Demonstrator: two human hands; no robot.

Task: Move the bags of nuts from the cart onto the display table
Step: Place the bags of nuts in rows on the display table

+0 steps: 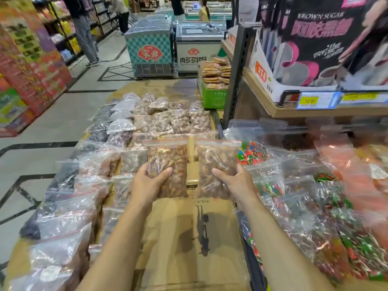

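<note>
Supermarket | cardboard surface (178,238) | left hand (147,185) grips nut bag (168,160) | right hand (239,183) grips paler bag (216,160)

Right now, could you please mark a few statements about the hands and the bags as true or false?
1. The left hand grips the left bag and the right hand grips the right bag, both of nuts. True.
2. The left bag holds the paler nuts. False: its nuts are darker than those in the right bag.
3. Both bags lie flat on the cardboard. False: they are held up above it.
4. Bags of bright wrapped sweets lie to the right of the hands. True.
</note>
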